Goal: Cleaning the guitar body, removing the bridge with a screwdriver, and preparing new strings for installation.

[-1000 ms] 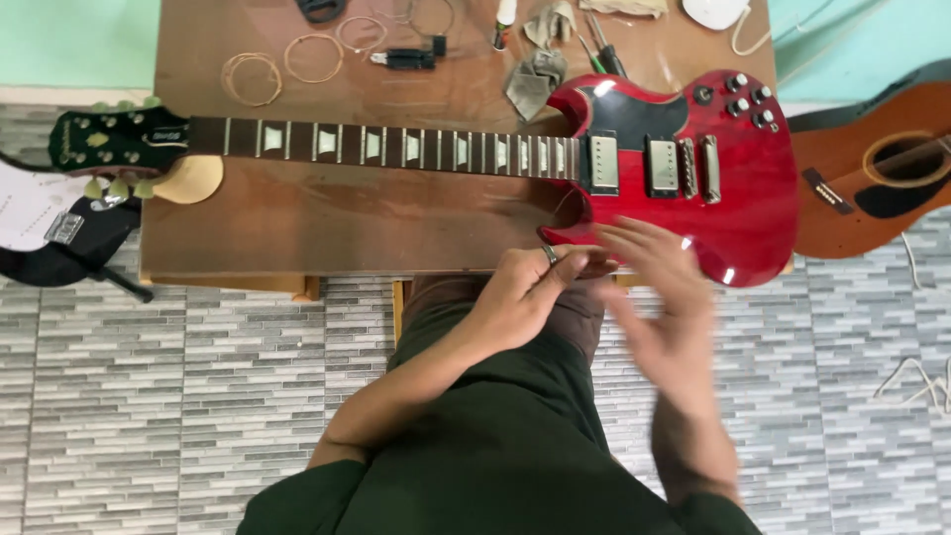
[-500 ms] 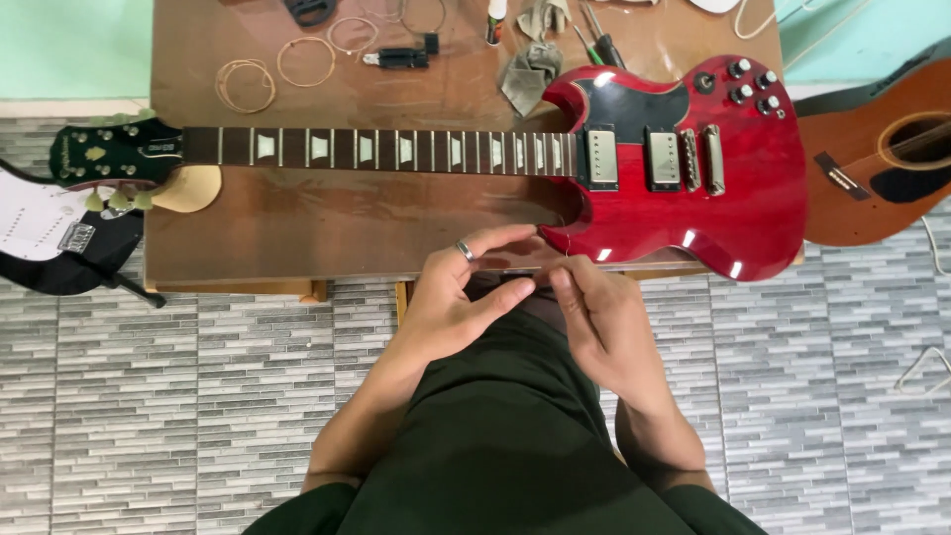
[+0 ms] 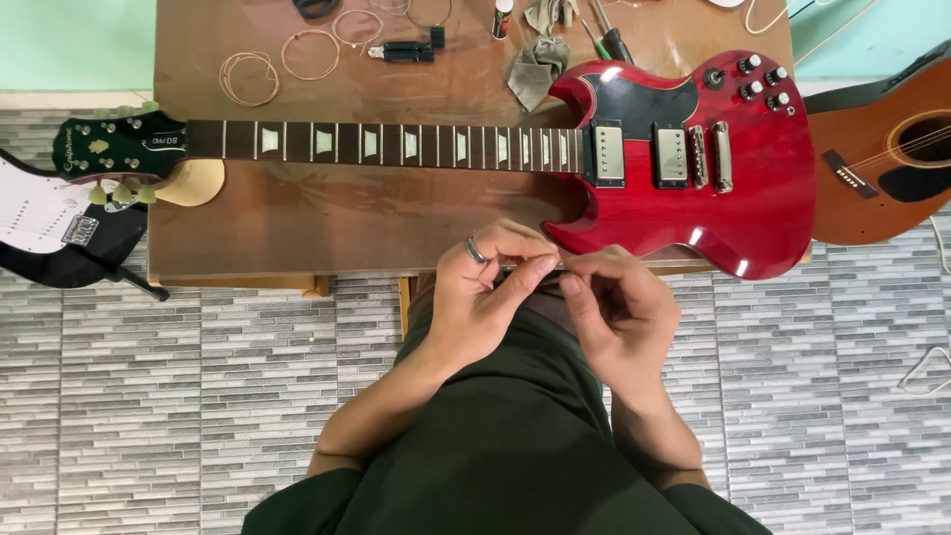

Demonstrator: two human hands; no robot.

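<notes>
A red electric guitar (image 3: 753,188) lies flat on the brown wooden table (image 3: 327,218), its stringless neck (image 3: 396,145) running left to a black headstock (image 3: 114,147). My left hand (image 3: 490,287), with a ring on one finger, and my right hand (image 3: 619,312) meet just below the guitar body's lower edge, over my lap. Their fingertips pinch something thin and small between them; I cannot make out what it is.
Coiled guitar strings (image 3: 248,77) lie at the table's far left beside a black string winder (image 3: 406,50), a grey cloth (image 3: 535,67) and screwdrivers (image 3: 609,40). A brown acoustic guitar (image 3: 892,159) sits at right, a black-and-white guitar (image 3: 54,223) at left, on grey tiled floor.
Both hands have drawn back from the guitar body's lower edge toward my lap and settled, fingertips pinched together. The camera has moved in slightly.
</notes>
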